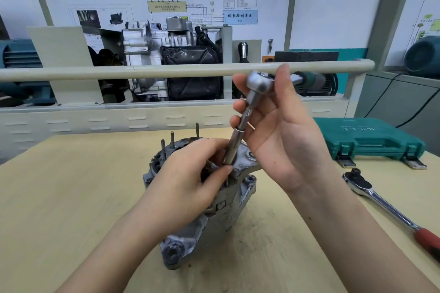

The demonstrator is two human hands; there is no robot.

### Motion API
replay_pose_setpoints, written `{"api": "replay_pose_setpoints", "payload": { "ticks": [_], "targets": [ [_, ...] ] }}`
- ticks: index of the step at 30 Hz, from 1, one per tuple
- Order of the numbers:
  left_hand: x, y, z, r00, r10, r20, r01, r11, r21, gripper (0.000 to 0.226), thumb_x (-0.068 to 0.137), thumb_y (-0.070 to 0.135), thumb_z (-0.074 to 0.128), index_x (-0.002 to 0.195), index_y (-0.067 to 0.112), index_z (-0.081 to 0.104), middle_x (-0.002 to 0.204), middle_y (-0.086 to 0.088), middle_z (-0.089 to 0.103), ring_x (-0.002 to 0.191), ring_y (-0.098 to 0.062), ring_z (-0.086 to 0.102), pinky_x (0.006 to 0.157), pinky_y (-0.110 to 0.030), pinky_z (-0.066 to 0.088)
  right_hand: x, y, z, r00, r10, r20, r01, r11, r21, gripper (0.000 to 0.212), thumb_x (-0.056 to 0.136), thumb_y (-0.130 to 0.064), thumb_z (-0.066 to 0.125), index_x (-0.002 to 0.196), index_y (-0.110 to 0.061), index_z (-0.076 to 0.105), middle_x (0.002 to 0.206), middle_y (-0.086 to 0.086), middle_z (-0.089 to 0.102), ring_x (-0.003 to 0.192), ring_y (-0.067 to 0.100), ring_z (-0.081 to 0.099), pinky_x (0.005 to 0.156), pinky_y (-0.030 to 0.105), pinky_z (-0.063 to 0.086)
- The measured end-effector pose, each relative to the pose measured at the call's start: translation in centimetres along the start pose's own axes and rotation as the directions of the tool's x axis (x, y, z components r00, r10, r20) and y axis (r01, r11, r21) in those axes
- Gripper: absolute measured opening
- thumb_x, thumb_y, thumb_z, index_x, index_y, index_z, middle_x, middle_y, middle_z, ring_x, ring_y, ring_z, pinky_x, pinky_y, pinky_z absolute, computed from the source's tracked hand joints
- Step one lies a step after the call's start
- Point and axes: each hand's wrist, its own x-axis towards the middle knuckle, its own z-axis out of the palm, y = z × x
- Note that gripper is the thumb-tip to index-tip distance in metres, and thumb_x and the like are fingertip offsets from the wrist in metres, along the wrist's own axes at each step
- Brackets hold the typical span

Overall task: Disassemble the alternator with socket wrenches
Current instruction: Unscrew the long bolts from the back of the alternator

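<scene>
While right hand grips socket wrench | left hand apparently pinches its socket | alternator grey, grimy.

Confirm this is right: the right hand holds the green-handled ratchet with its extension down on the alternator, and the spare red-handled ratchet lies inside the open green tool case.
Wrong in one respect. The head view shows the red-handled ratchet lying on the table, in front of the green tool case, which is closed. The rest stands.
</scene>
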Motion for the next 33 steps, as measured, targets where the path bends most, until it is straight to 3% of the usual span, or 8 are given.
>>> {"api": "replay_pose_setpoints", "payload": {
  "ticks": [6, 9, 12, 17, 21, 26, 30, 33],
  "targets": [
    [0.1, 0.0, 0.0, 0.993, -0.060, -0.097, 0.049, 0.993, -0.107, 0.024, 0.077, 0.019, 0.058, 0.099, 0.029, 0.062, 0.085, 0.012, 0.064, 0.078, -0.004, 0.060, 0.071, -0.022, 0.049, 0.1, -0.3, 0.0, 1.000, -0.022, -0.003, 0.022, 0.998, 0.065, 0.031, 0.067, -0.039, 0.052, 0.064, -0.014, 0.070, 0.075, 0.000, 0.071, 0.059, 0.009, 0.063, 0.062, 0.022, 0.054],
    [0.1, 0.2, -0.3, 0.984, -0.073, -0.165, 0.047, 0.987, -0.154, 0.033, 0.079, 0.013, 0.065, 0.091, 0.042, 0.056, 0.080, 0.012, 0.064, 0.074, -0.002, 0.061, 0.067, -0.014, 0.049, 0.1, -0.5, 0.1, 0.998, -0.058, -0.026, 0.061, 0.990, 0.126, 0.030, 0.067, -0.037, 0.053, 0.062, -0.013, 0.070, 0.073, 0.001, 0.070, 0.059, 0.010, 0.064, 0.068, 0.025, 0.056],
    [0.1, 0.2, -0.6, 0.972, -0.114, -0.205, 0.066, 0.972, -0.227, 0.040, 0.078, 0.004, 0.070, 0.088, 0.040, 0.059, 0.073, 0.007, 0.064, 0.067, -0.001, 0.060, 0.063, -0.012, 0.048, 0.1, -0.7, 0.0, 0.995, -0.086, -0.040, 0.091, 0.982, 0.164, 0.030, 0.067, -0.036, 0.054, 0.065, -0.010, 0.069, 0.073, 0.002, 0.070, 0.061, 0.012, 0.065, 0.072, 0.028, 0.056],
    [0.2, 0.2, -0.9, 0.955, -0.211, -0.208, 0.122, 0.919, -0.374, 0.030, 0.077, 0.006, 0.070, 0.085, 0.034, 0.064, 0.073, 0.005, 0.064, 0.066, -0.010, 0.062, 0.065, -0.027, 0.055, 0.1, -1.1, 0.1, 0.993, -0.108, -0.051, 0.116, 0.974, 0.193, 0.028, 0.067, -0.034, 0.055, 0.065, -0.009, 0.068, 0.074, 0.004, 0.070, 0.061, 0.013, 0.065, 0.072, 0.029, 0.057],
    [0.4, 0.1, -1.0, 0.939, -0.268, -0.217, 0.146, 0.879, -0.454, 0.025, 0.076, 0.006, 0.067, 0.082, 0.031, 0.065, 0.070, 0.006, 0.065, 0.061, -0.007, 0.063, 0.063, -0.019, 0.054, 0.1, -1.2, 0.2, 0.991, -0.113, -0.074, 0.124, 0.978, 0.170, 0.030, 0.068, -0.035, 0.054, 0.071, -0.007, 0.065, 0.072, 0.004, 0.070, 0.059, 0.011, 0.065, 0.071, 0.026, 0.057],
    [0.4, 0.3, -1.4, 0.915, -0.344, -0.212, 0.178, 0.814, -0.553, 0.018, 0.074, 0.014, 0.066, 0.088, 0.025, 0.065, 0.073, 0.011, 0.066, 0.064, -0.011, 0.068, 0.062, -0.021, 0.056, 0.0, -1.1, 0.2, 0.991, -0.105, -0.079, 0.116, 0.982, 0.151, 0.030, 0.067, -0.036, 0.054, 0.066, -0.008, 0.066, 0.072, 0.003, 0.070, 0.058, 0.010, 0.064, 0.069, 0.025, 0.056],
    [0.8, -0.2, -4.5, 0.904, -0.390, -0.177, 0.191, 0.736, -0.649, 0.028, 0.064, 0.018, 0.065, 0.092, 0.020, 0.064, 0.068, 0.006, 0.066, 0.063, -0.014, 0.068, 0.056, -0.018, 0.052, 0.0, -1.1, 0.2, 0.992, -0.093, -0.084, 0.105, 0.983, 0.150, 0.029, 0.067, -0.036, 0.054, 0.061, -0.010, 0.068, 0.073, 0.003, 0.070, 0.059, 0.010, 0.065, 0.069, 0.025, 0.056],
    [0.3, -2.4, -8.7, 0.892, -0.433, -0.133, 0.316, 0.806, -0.501, 0.025, 0.065, 0.008, 0.068, 0.088, 0.018, 0.064, 0.061, 0.003, 0.067, 0.054, -0.010, 0.064, 0.048, -0.017, 0.050, -0.1, -1.0, 0.3, 0.992, -0.089, -0.087, 0.101, 0.983, 0.154, 0.030, 0.068, -0.036, 0.053, 0.058, -0.011, 0.069, 0.073, 0.003, 0.070, 0.059, 0.010, 0.065, 0.068, 0.025, 0.056]
  ]
}}
